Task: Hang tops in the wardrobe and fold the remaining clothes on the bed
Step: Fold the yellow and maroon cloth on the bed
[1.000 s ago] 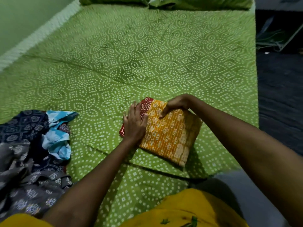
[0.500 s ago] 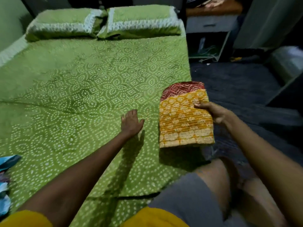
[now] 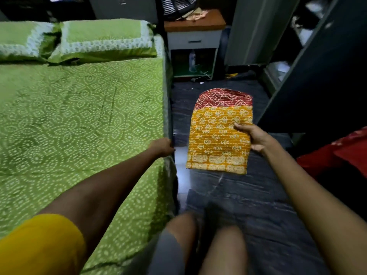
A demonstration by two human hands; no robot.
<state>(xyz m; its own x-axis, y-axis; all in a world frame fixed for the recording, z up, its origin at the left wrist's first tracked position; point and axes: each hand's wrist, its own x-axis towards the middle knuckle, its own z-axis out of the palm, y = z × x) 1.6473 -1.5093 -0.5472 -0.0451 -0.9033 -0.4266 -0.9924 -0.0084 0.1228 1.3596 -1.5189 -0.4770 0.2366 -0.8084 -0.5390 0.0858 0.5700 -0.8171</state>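
Note:
A folded garment [image 3: 216,133], yellow with a white print and a red band at its far end, hangs flat over the dark floor to the right of the bed. My right hand [image 3: 253,136] grips its right edge, thumb on top. My left hand [image 3: 162,146] rests on the right edge of the bed [image 3: 83,116], fingers curled over the mattress side. The bed carries a green sheet with white dotted patterns. A dark open wardrobe [image 3: 321,72] stands at the right, its door edge just beyond the garment.
Two green pillows [image 3: 103,40] lie at the bed's head. A white bedside cabinet [image 3: 193,42] with a brown top stands beyond the bed. Red cloth [image 3: 341,153] lies at the right. My bare knees [image 3: 198,245] are at the bottom, over a dark floor mat.
My right hand has carried the folded garment off the bed and out over the floor toward the wardrobe. My left hand slid from the middle of the sheet to the bed's right edge.

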